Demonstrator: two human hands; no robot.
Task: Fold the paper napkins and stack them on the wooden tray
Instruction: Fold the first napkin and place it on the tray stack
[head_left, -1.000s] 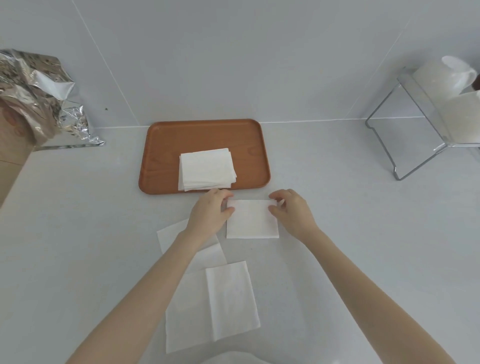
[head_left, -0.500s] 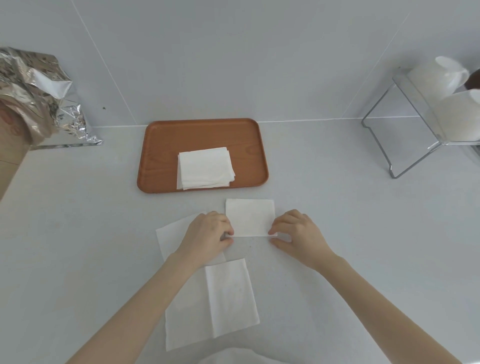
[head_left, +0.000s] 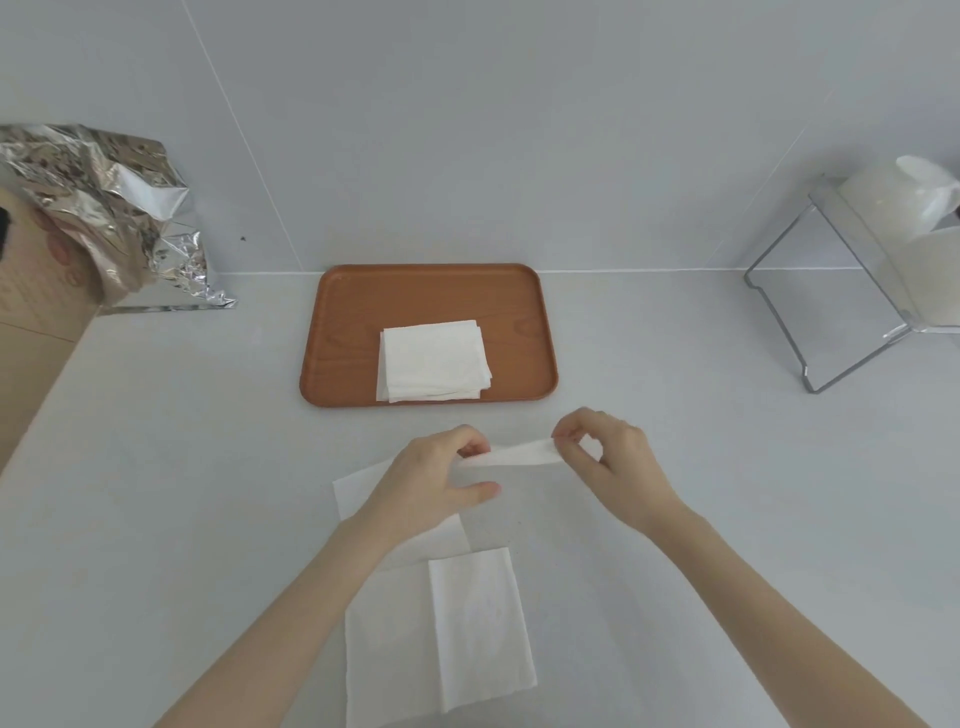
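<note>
1. Wooden tray (head_left: 353, 332): a rounded rectangle of smooth brown wood, set on the white counter (head_left: 649, 441).
2. Stack of folded napkins (head_left: 434, 361): soft white squares, laid on the tray.
3. Folded napkin (head_left: 506, 456): held above the counter just before the tray, pinched at its ends by the left hand (head_left: 434, 480) and the right hand (head_left: 610, 460).
4. No writing is legible.

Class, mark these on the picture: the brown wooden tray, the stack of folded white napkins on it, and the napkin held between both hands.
Brown wooden tray (head_left: 343, 332): head view, bare left floor.
Stack of folded white napkins (head_left: 434, 359): head view, top sheet's middle.
Held white napkin (head_left: 511, 455): head view, mid-span between hands.
</note>
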